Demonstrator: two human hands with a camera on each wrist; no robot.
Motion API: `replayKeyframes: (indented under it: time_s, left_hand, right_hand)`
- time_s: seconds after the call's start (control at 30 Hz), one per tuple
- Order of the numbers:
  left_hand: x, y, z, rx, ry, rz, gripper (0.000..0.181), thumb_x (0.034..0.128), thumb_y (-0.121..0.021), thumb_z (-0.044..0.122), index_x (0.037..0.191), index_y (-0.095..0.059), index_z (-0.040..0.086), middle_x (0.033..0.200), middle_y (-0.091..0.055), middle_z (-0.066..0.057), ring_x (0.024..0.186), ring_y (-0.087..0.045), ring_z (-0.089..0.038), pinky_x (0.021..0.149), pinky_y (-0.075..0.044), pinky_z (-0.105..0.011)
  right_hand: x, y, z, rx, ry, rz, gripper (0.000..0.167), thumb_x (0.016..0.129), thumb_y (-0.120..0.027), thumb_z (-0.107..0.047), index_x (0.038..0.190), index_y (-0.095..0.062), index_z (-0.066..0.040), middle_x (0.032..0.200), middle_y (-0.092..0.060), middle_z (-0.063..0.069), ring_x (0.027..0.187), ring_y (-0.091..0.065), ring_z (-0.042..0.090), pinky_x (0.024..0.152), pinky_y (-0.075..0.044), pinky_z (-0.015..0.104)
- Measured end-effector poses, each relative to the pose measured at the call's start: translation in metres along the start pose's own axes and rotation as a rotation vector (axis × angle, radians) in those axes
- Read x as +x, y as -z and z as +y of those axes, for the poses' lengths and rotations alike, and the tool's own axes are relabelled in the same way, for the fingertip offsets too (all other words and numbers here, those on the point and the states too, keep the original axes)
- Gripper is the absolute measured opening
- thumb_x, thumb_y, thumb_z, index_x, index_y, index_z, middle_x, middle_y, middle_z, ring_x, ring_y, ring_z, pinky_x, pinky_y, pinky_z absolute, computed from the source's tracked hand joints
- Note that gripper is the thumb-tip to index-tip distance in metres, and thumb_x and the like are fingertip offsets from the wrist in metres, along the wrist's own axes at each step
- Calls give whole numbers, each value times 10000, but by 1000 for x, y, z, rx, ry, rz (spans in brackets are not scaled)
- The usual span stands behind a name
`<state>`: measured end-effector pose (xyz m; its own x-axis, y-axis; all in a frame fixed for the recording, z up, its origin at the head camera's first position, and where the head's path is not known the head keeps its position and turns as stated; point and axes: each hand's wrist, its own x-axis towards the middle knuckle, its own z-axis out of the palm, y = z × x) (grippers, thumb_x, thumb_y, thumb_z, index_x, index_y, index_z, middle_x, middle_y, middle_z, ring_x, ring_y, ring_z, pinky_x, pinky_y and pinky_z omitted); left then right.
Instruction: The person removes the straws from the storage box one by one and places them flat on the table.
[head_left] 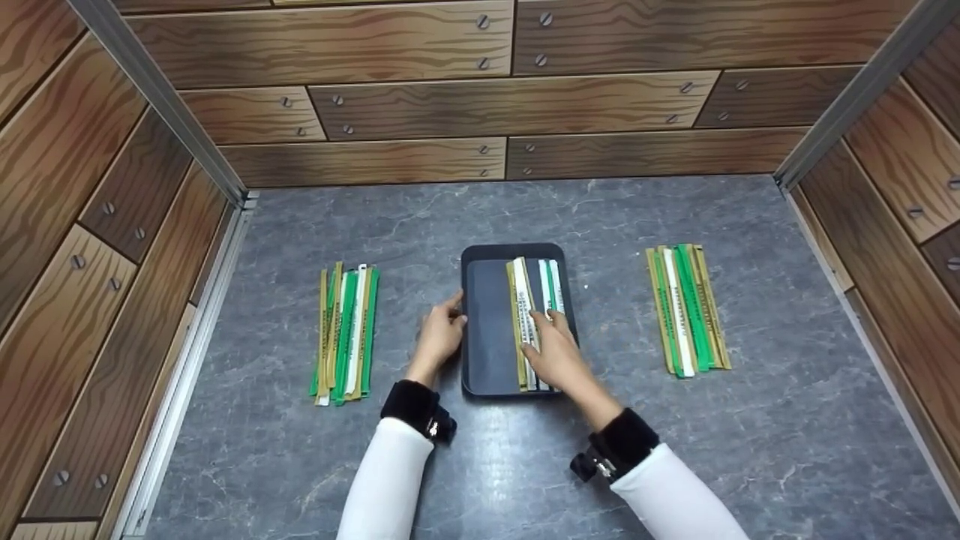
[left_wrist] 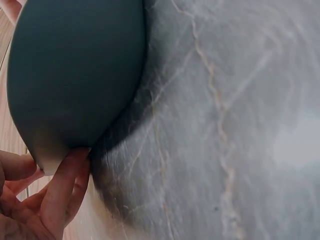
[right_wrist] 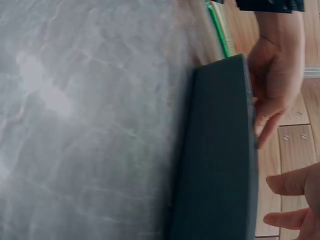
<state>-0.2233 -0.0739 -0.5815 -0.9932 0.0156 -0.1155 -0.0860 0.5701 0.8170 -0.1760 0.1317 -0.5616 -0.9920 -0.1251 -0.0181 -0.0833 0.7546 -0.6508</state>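
A dark rectangular tray (head_left: 487, 330) lies on the grey marbled surface. Long narrow packets (head_left: 523, 322), gold, white and green, some with dark print, lie lengthwise in its right part. At the tray's left side, my left hand (head_left: 440, 332) holds the wall; thumb and fingertips touch it in the left wrist view. My right hand (head_left: 556, 356) hovers over the packets with fingers and thumb apart, covering part of them. In the right wrist view its fingers (right_wrist: 287, 182) show spread, with nothing seen between them. Whether they touch a packet I cannot tell.
One bundle of similar packets (head_left: 345, 334) lies left of the tray, another bundle (head_left: 688, 311) to the right. Wood-patterned panels (head_left: 510, 105) enclose the back and both sides, with metal rails (head_left: 180, 322) along the edges.
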Motion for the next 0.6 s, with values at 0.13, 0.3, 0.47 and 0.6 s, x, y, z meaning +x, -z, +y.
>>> replayKeyframes:
  time_s: [0.13, 0.3, 0.47, 0.6]
  left_hand:
    - [0, 1, 0, 7, 14, -11, 512, 965, -595, 61, 1458, -492, 152, 1113, -693, -117, 998, -657, -241, 852, -511, -402]
    - [0, 1, 0, 8, 28, -12, 512, 969, -596, 69, 1460, -490, 167, 1122, -694, -105, 1013, -657, -234, 845, -514, -393]
    - [1, 0, 0, 15, 36, -8, 513, 967, -599, 76, 1458, -494, 178, 1132, -693, -102, 1016, -658, -222, 852, -513, -390]
    - [2, 0, -1, 22, 34, -4, 509, 965, -602, 78, 1454, -500, 175, 1138, -693, -106, 1026, -657, -226, 867, -509, -398]
  right_hand:
    - [2, -6, 2, -36, -46, 12, 568, 893, -686, -83, 1408, -477, 31, 1450, -317, 344, 1263, -434, 491, 1020, -410, 534]
    - [3, -8, 5, -86, -50, 50, 486, 921, -619, -36, 1392, -512, 7, 1431, -345, 346, 1200, -488, 492, 905, -489, 556]
    - [6, -11, 10, -55, -18, 76, 379, 982, -508, -26, 1356, -544, 26, 1380, -389, 361, 1191, -496, 484, 918, -483, 551]
    - [8, -11, 13, 24, -63, 65, 370, 1049, -420, -124, 1346, -516, 74, 1333, -425, 340, 1178, -501, 452, 932, -470, 541]
